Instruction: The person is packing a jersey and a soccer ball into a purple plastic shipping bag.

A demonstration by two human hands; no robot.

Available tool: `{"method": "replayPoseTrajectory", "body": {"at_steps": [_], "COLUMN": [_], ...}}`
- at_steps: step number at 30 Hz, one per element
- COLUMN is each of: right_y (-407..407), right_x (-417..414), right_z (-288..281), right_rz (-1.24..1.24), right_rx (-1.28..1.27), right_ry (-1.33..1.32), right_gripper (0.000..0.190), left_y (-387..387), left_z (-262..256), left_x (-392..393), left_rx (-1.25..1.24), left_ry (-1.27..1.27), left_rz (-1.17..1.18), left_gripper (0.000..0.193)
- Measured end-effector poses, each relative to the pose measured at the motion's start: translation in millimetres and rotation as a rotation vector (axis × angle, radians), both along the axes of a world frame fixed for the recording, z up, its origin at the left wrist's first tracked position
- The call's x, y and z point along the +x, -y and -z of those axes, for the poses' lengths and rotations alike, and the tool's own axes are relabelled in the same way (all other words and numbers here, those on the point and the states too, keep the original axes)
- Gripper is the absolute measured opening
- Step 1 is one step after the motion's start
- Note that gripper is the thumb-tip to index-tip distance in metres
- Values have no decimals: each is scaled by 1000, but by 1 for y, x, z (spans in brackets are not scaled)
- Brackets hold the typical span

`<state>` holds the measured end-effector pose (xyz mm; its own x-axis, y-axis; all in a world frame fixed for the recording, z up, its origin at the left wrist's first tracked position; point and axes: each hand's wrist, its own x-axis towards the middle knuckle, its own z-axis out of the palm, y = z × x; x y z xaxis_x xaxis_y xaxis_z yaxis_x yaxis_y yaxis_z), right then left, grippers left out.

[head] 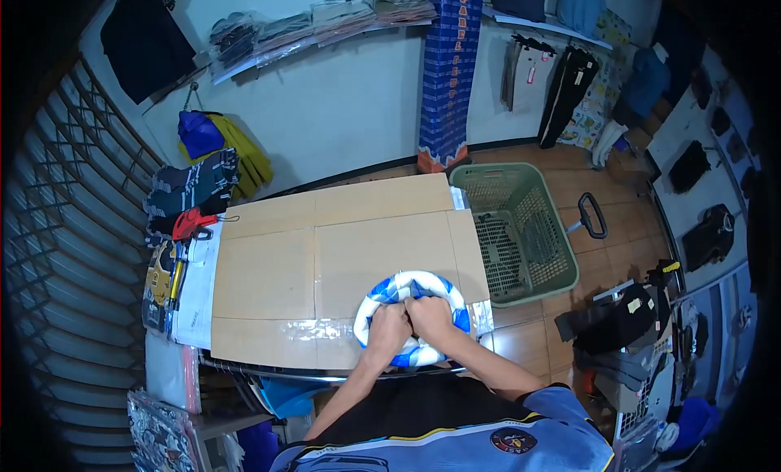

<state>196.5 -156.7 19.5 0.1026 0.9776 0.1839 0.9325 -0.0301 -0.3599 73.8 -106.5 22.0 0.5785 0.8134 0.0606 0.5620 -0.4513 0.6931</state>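
Observation:
A padded blue-and-white ring (372, 295) lies near the front right of a cardboard-covered table (262, 276). Its surface looks like soft, wrinkled fabric or plastic. Both my hands are closed into fists side by side over its middle, knuckles together at the far inner edge. My left hand (390, 327) grips there with curled fingers. Against it, my right hand (430, 318) is closed in the same way. The fists hide the fingertips and most of the ring's opening, and my forearms pass over its near side.
A green plastic basket (555, 228) with a black pull handle (593, 215) adjoins the table's right edge. Red scissors or a similar red tool (194, 223), a yellow cutter (177, 280) and folded socks (189, 185) lie at the left. A clothes-covered rack (634, 319) stands right.

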Motion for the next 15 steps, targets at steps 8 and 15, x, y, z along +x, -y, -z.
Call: {"method": "replayPoseTrajectory", "body": {"at_steps": [8, 15], "right_y": [4, -10], "right_x": [1, -1], "right_z": [-3, -6], "right_rz": [-33, -334], "right_rx": [-49, -38], "right_ry": [-29, -31], "right_gripper": [10, 8], "left_y": [-31, -126], "left_z": [-79, -5], "left_x": [-29, -12], "left_rx": [-76, -971], "left_ry": [204, 445], "left_rz": [-39, 332], "left_gripper": [11, 39]}}
